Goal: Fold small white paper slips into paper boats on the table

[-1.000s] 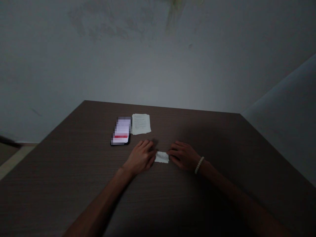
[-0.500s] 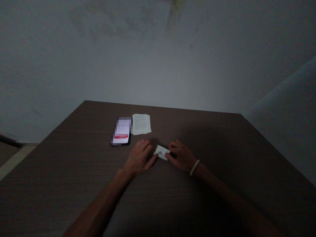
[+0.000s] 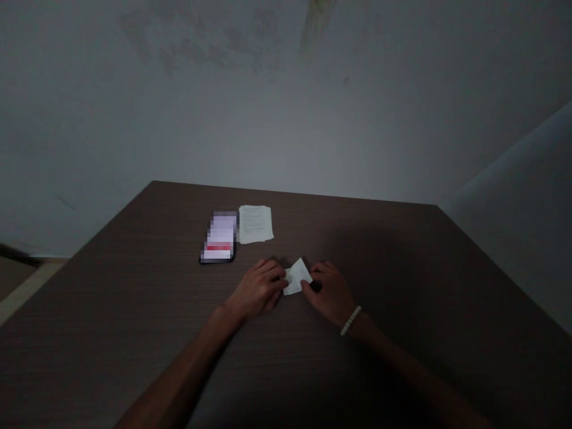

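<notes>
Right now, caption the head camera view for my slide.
Left hand and right hand touch a small printed paper at a dark table, phone and paper stack beyond.

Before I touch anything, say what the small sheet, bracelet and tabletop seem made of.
The small sheet looks like matte white paper, thin and creased, with text-like lines. The bracelet: pale beads, perhaps plastic or wood, finish too small to judge. The tabletop: dull brown wood or wood-look laminate, judging by streaked grain.

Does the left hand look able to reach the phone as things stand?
Probably yes: nothing visible stands between the left hand and the phone, and the paper stack lies beside the phone, off that path. The hand is at the small paper, though, so it would likely have to leave that first.
</notes>
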`<state>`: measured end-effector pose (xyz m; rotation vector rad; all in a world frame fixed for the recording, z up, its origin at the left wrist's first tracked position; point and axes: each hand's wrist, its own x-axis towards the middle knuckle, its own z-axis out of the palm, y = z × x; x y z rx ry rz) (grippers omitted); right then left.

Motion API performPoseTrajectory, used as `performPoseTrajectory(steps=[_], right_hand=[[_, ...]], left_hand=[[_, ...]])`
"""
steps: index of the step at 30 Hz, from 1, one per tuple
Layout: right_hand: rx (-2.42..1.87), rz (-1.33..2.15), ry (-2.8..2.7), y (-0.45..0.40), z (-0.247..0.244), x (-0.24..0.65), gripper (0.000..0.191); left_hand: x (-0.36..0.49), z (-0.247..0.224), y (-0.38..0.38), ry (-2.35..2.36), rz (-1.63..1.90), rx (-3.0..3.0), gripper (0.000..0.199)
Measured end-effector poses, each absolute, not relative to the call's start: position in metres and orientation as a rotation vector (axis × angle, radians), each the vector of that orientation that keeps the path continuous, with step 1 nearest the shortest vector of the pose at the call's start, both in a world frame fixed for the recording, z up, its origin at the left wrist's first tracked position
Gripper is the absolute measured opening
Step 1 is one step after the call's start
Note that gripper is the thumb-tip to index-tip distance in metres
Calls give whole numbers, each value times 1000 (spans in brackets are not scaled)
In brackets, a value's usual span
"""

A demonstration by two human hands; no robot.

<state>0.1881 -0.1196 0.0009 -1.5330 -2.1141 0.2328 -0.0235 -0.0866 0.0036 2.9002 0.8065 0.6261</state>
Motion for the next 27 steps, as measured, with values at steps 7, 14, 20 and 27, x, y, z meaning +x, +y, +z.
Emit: performPoseTrajectory(steps=[7, 14, 20, 27], right_hand=[[-1549, 191, -2018, -126, 4, 191, 30], [-1381, 286, -2244, -125, 1, 194, 25], [-1437, 286, -2157, -130, -1, 188, 31], [-1492, 290, -2125, -130, 0, 185, 32]], left_hand=[[-23, -2, -83, 742, 669, 2808, 22], [-24, -7, -82, 726, 736, 2759, 26], [-24, -8, -82, 740, 713, 2747, 24], [-24, -6, -83, 728, 720, 2732, 24]])
